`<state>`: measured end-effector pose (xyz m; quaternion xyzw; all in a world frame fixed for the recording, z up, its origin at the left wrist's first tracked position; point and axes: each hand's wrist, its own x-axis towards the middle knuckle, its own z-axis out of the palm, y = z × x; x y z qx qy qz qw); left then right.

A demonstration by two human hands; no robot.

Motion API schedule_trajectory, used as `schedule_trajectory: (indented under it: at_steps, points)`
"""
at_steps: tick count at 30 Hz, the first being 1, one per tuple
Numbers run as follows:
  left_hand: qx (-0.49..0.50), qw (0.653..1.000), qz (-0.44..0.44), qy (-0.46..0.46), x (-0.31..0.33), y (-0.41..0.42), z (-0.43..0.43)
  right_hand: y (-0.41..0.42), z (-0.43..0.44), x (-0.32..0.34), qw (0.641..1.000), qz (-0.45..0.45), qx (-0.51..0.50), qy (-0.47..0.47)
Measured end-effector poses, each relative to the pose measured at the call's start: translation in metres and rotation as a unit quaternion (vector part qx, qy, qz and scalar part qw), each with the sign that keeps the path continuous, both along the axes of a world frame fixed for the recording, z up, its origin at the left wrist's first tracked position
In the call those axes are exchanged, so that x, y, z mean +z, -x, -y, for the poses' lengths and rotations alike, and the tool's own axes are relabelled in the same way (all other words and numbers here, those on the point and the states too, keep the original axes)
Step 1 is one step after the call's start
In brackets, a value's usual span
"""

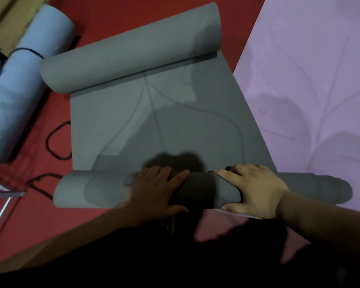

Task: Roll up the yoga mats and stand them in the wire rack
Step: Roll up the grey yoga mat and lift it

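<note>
A person kneels over a grey yoga mat (pixel 175 121) spread on a red floor (pixel 40 215), both palms pressed flat on top of the near roll (pixel 87 190). The left hand (pixel 156 190) and right hand (pixel 252 190) lie side by side at the roll's middle, fingers spread and nearly straight across its crest, thumbs on the near side, neither closed around it.

The mat's far end is curled into a second, thicker far roll (pixel 129 53), leaving a flat stretch between the two. The near roll's right end overhangs the edge of a lilac mat (pixel 310 80) lying flat alongside, and the grey mat's right edge meets it.

On the left, bare floor separates the grey mat from a light blue rolled mat (pixel 19 96) bound by a dark strap; loops of black cord (pixel 50 142) lie in that gap. The far roll's left end sits just beside the blue one. A metal bar (pixel 0 215) crosses the lower left corner.
</note>
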<state>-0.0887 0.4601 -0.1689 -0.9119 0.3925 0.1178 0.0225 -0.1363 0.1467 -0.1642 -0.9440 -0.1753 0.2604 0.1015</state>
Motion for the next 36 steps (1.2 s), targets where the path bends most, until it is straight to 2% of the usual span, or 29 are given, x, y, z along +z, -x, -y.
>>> schedule_trajectory:
  at_steps: [3,8,11,13,16,18,20,23,29,32,36]
  points:
    - [0.018,1.000,-0.021,0.000,-0.002,-0.004,0.001,-0.002,0.000,0.000,1.000,0.006,-0.002,-0.003]
    - [0.029,0.992,-0.113,-0.039,0.006,-0.031,0.006,0.006,-0.002,-0.005,0.994,0.109,-0.002,0.010]
    - [0.033,0.989,-0.136,-0.046,0.007,-0.042,0.009,0.002,-0.002,-0.009,0.992,0.125,0.002,0.011]
    - [0.027,0.992,-0.117,-0.034,0.004,-0.044,0.009,-0.006,-0.001,-0.009,0.993,0.117,-0.001,0.008]
    - [0.018,1.000,-0.004,0.017,-0.003,-0.024,0.006,-0.013,0.001,-0.010,0.997,0.082,-0.010,0.005]
    - [0.044,0.998,0.038,0.032,-0.009,-0.007,0.004,-0.014,0.001,-0.010,0.997,0.071,-0.010,0.001]
    - [0.055,0.997,0.035,0.029,-0.013,-0.003,0.004,-0.015,0.000,-0.009,0.998,0.067,-0.012,0.000]
    - [0.058,0.998,-0.014,0.022,-0.009,-0.018,0.004,-0.020,0.001,-0.009,0.998,0.059,-0.003,0.017]
    - [0.061,0.992,-0.107,-0.035,-0.002,-0.050,0.008,-0.010,-0.003,-0.009,0.987,0.158,0.003,0.014]
    - [0.054,0.995,-0.081,-0.018,-0.003,-0.046,0.007,-0.015,-0.002,-0.011,0.988,0.154,-0.001,0.016]
    - [0.064,0.997,0.035,0.016,-0.011,-0.016,0.007,-0.024,0.001,-0.009,0.994,0.111,-0.008,0.018]
